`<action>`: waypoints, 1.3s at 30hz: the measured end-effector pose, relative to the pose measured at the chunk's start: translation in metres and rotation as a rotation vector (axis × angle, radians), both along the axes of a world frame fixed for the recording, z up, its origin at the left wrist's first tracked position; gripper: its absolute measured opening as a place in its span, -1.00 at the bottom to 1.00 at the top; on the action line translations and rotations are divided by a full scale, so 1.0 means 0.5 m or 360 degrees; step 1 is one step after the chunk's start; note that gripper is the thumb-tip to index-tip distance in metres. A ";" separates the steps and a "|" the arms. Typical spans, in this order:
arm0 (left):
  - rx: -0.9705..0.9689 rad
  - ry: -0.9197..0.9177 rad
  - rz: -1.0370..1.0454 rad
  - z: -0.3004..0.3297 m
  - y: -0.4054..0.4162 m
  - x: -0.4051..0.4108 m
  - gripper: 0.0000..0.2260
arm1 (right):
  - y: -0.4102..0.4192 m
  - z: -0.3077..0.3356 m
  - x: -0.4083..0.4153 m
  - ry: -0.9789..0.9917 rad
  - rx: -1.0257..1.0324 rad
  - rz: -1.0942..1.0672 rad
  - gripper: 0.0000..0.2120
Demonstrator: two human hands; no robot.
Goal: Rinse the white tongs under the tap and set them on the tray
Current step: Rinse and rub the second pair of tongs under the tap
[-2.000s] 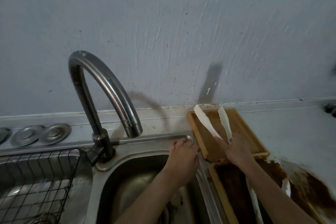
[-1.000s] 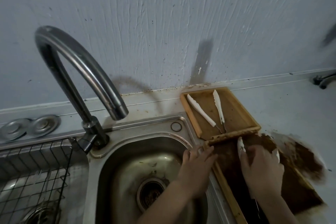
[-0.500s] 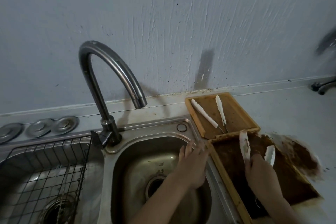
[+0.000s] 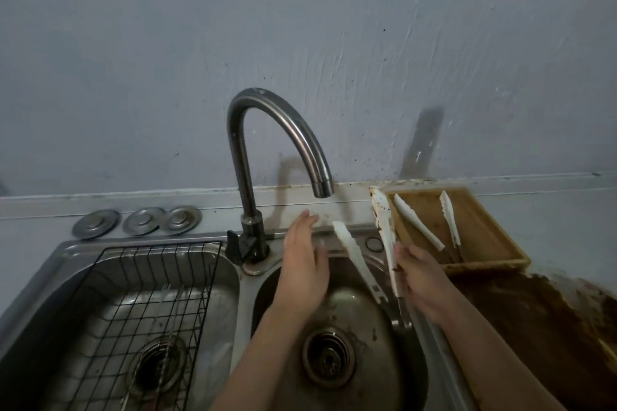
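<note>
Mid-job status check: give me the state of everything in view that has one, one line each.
Tap: no water visible.
Soiled white tongs: arms spread, brown-stained, held over the right basin.
Right hand: gripping those tongs.
Left hand: open, empty, below the spout.
Second white tongs: lying in the wooden tray.
Right basin: drain unplugged, brown specks.
Wire rack: sitting in the left basin.

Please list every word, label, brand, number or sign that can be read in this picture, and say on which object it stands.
None can be read. The tap, the sink, the wooden tray and both pairs of white tongs show no lettering; the marks on them are only stains.
</note>
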State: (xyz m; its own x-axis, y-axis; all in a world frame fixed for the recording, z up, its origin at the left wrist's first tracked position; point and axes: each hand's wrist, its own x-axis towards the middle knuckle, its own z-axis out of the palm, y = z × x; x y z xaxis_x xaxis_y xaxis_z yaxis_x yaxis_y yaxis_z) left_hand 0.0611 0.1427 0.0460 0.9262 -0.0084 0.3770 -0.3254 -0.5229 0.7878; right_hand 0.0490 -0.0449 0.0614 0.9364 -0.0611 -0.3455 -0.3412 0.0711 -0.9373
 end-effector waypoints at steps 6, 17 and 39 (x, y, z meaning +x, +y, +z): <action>-0.0172 -0.0420 0.0622 0.005 0.115 -0.010 -0.62 | 0.111 -0.068 0.018 0.0314 0.1055 0.0116 -0.65; 0.0045 0.0360 0.0651 -0.031 0.196 0.054 -0.86 | 0.178 -0.062 0.041 0.0587 0.1712 -0.0087 -0.66; -0.0092 0.0369 0.0861 -0.043 0.188 0.044 -0.83 | 0.158 -0.076 0.033 0.0570 0.1813 -0.0143 -0.65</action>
